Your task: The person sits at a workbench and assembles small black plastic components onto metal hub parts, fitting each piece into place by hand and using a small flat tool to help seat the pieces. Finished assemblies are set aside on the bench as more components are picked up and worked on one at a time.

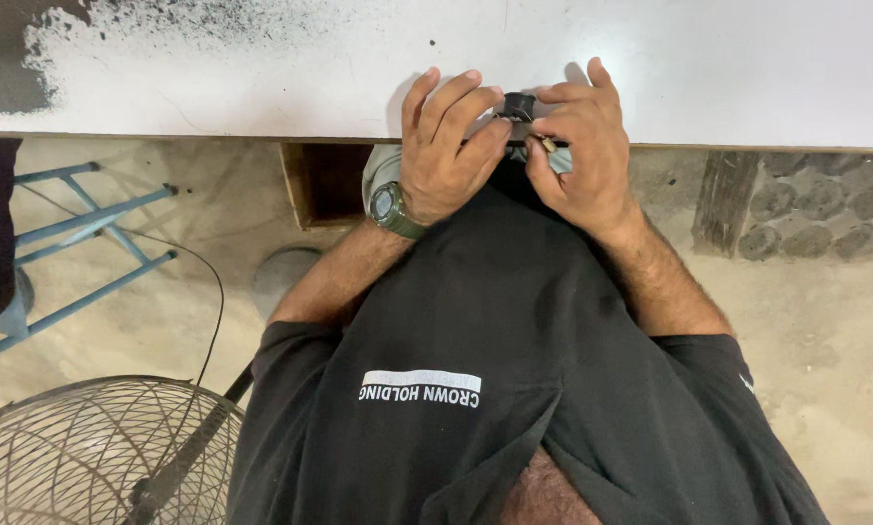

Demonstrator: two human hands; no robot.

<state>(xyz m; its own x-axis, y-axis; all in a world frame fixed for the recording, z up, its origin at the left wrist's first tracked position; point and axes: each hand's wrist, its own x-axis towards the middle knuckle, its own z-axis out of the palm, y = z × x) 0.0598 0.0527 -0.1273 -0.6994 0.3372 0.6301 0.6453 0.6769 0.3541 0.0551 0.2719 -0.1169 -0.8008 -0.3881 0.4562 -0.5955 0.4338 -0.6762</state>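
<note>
My left hand [448, 146] and my right hand [582, 141] meet at the near edge of a white table [261, 68]. Between their fingertips sits a small black round part [519, 104], and both hands grip it. A thin dark rod or wire runs along the table edge under my fingers, and a small brass-coloured tip [549, 145] shows at my right thumb. A green wristwatch [390, 207] is on my left wrist. My black shirt hides what lies below the hands.
A metal fan guard [87, 457] stands at the lower left, with a black cable trailing over the sandy floor. A blue metal frame [77, 243] is at the left. An open wooden box [325, 185] hangs under the table. Black speckling marks the table's far left.
</note>
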